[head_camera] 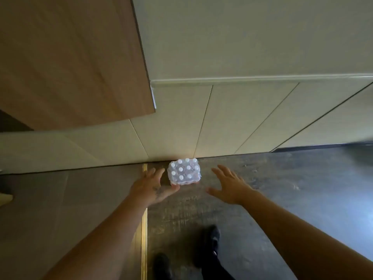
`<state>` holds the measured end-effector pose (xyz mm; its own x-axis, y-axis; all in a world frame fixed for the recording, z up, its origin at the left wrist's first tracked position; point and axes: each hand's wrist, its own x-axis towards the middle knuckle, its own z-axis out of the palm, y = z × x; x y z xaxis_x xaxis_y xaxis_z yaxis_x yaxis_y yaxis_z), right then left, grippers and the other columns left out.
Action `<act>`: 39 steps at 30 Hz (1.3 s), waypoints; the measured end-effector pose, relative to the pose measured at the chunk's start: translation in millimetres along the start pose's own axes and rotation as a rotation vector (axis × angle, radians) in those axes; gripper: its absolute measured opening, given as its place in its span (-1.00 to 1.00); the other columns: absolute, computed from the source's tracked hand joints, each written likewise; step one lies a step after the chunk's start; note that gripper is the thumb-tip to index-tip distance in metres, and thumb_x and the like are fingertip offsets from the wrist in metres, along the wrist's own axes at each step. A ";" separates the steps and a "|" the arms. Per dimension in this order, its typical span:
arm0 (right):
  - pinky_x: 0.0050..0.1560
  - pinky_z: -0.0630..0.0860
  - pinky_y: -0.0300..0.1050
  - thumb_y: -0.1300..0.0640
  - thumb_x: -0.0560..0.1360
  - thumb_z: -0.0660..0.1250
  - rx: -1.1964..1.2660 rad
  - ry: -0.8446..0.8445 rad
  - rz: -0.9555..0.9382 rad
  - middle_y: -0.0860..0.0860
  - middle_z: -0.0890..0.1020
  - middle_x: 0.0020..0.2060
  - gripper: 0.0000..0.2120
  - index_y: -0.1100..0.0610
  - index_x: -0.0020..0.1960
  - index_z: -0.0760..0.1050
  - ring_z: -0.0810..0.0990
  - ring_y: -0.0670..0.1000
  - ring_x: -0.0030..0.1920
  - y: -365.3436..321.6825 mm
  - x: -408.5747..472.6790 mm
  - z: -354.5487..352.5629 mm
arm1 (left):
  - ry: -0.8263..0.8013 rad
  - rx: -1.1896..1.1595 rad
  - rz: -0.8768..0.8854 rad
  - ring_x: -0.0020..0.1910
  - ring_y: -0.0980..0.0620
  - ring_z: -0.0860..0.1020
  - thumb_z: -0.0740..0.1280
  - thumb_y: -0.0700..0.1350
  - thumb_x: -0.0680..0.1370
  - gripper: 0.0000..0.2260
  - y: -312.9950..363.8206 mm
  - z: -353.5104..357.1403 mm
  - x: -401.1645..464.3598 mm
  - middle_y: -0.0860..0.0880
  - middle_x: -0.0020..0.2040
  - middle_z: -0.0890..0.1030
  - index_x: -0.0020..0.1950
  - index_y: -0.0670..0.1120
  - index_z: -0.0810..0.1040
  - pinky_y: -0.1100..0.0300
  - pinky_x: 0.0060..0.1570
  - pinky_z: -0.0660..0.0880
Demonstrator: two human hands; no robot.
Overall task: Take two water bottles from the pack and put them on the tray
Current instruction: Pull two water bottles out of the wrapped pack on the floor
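Note:
A shrink-wrapped pack of water bottles [184, 171] with white caps stands on the dark floor against the base of a pale panelled wall. My left hand [153, 184] is stretched out just left of the pack, fingers spread, its thumb near the pack's lower left corner. My right hand [229, 184] reaches out to the right of the pack, fingers apart, clear of the wrap. Neither hand holds anything. No tray is in view.
A brass floor strip [144, 229] runs from the wall toward me, dividing two floor surfaces. A brown wooden panel [70, 57] fills the upper left. My dark shoes [210, 245] stand below the pack.

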<state>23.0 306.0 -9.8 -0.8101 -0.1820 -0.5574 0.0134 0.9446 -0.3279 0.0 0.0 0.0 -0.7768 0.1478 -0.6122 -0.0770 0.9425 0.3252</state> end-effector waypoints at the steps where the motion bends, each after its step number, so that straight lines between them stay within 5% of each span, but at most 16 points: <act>1: 0.62 0.12 0.32 -0.57 0.47 0.10 0.017 -0.034 -0.002 0.05 -0.03 0.74 -0.02 -0.08 0.71 -0.06 0.06 0.24 0.70 8.7 6.6 1.9 | -0.026 -0.009 -0.004 0.73 -0.16 0.13 0.14 0.70 0.36 0.09 1.9 3.5 5.1 -0.07 0.77 0.16 0.75 0.13 0.12 -0.22 0.55 0.30; 10: 0.60 0.26 0.32 -0.39 0.56 0.27 0.075 -0.176 -0.030 0.09 0.12 0.71 -0.10 0.03 0.71 0.04 0.17 0.21 0.67 61.4 129.2 29.4 | -0.017 -0.141 -0.150 0.71 -0.16 0.20 0.18 0.65 0.44 0.02 5.1 51.8 79.4 -0.06 0.76 0.21 0.76 0.12 0.11 -0.24 0.56 0.35; 20: 0.53 0.38 0.25 -0.32 0.56 0.33 0.169 -0.203 0.034 0.08 0.28 0.64 -0.19 -0.01 0.67 0.16 0.30 0.19 0.61 123.8 238.7 160.6 | -0.021 -0.292 -0.142 0.73 -0.13 0.17 0.22 0.59 0.50 -0.05 -16.2 161.7 201.2 -0.04 0.78 0.18 0.75 0.12 0.11 -0.30 0.57 0.32; 28: 0.53 0.35 0.23 -0.24 0.60 0.33 0.136 -0.075 -0.053 0.06 0.32 0.64 -0.29 0.00 0.64 0.23 0.32 0.18 0.61 143.7 366.8 271.2 | 0.078 -0.250 -0.066 0.71 -0.11 0.20 0.30 0.53 0.52 -0.07 -79.6 251.1 339.1 -0.05 0.76 0.20 0.74 0.09 0.13 -0.22 0.56 0.31; 39: 0.44 0.39 0.17 -0.15 0.61 0.34 -0.209 0.175 -0.243 0.08 0.52 0.47 -0.47 0.02 0.52 0.43 0.45 0.16 0.44 140.1 530.8 364.1 | 0.150 -0.158 0.107 0.74 -0.16 0.11 0.60 0.29 0.45 0.06 -128.1 344.6 495.3 -0.01 0.79 0.09 0.76 0.12 0.04 -0.25 0.58 0.31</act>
<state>-191.7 242.2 -629.3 -0.8633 -0.3752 -0.3376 -0.2967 0.9184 -0.2619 -159.5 55.8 -593.2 -0.8692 0.1872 -0.4578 -0.0767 0.8633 0.4988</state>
